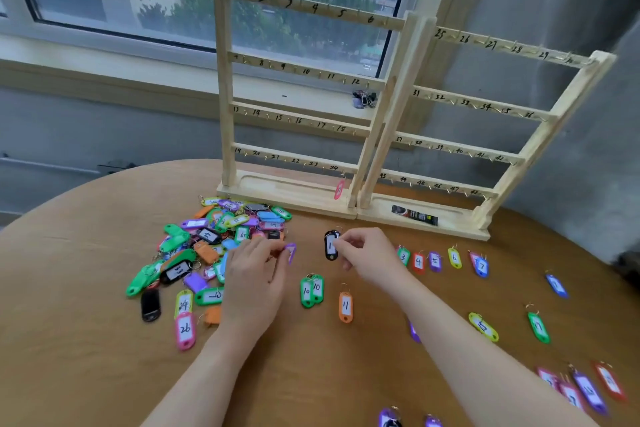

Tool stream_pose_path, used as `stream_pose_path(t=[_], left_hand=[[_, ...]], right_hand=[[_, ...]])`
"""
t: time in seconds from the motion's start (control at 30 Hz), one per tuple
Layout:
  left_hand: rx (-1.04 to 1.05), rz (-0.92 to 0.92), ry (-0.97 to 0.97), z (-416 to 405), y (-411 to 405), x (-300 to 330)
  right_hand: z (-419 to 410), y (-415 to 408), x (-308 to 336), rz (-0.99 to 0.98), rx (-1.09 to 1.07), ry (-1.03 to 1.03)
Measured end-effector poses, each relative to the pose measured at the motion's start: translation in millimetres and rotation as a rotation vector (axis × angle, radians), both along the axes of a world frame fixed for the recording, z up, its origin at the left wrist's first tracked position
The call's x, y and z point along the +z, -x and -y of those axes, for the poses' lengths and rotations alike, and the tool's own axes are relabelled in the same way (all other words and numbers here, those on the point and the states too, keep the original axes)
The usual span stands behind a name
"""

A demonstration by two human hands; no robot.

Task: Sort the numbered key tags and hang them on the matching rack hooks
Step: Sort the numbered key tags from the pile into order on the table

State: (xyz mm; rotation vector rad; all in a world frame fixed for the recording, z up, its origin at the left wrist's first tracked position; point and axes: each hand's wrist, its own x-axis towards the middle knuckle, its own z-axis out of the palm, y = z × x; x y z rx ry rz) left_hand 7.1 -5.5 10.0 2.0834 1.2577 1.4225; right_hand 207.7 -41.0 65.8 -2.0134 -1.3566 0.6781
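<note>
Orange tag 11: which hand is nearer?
Right. The right hand, pinching the black tag, is just above-right of the orange tag 11; the left hand sits farther left.

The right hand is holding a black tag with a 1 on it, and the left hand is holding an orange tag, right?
Not quite. The head view shows the left hand pinching a purple tag, not an orange one. The right hand does hold the black tag marked 1.

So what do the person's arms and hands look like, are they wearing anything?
Both forearms are bare: no sleeves show up to the bottom edge of the picture. The left hand and the right hand wear no gloves. No watch, bracelet or ring can be seen. The fingernails look short and unpainted, though they are small here.
</note>
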Motion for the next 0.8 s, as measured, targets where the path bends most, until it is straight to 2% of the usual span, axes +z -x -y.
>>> stream_pose_path(t=[0.07,0.23,0.4,0.57,0.7,0.8], left_hand=[[0.014,0.064,0.018,-8,2,-3],[-0.043,0.096,0.099,-12,-1,2],[-0.085,0.171,0.233,-18,-1,3],[-0.101,0.152,0.249,-20,-1,1],[-0.1,0.154,0.266,-21,-1,-1],[-0.095,0.117,0.211,-19,0,-1]], right_hand=[[-10,-4,-3,0.046,-0.028,-0.006],[-29,-5,-12,0.36,-0.005,0.058],[-41,-10,-13,0.455,-0.008,0.079],[-44,-10,-17,0.628,0.0,0.082],[-37,-15,-14,0.63,-0.033,0.059],[-17,-21,-7,0.594,-0.05,0.012]])
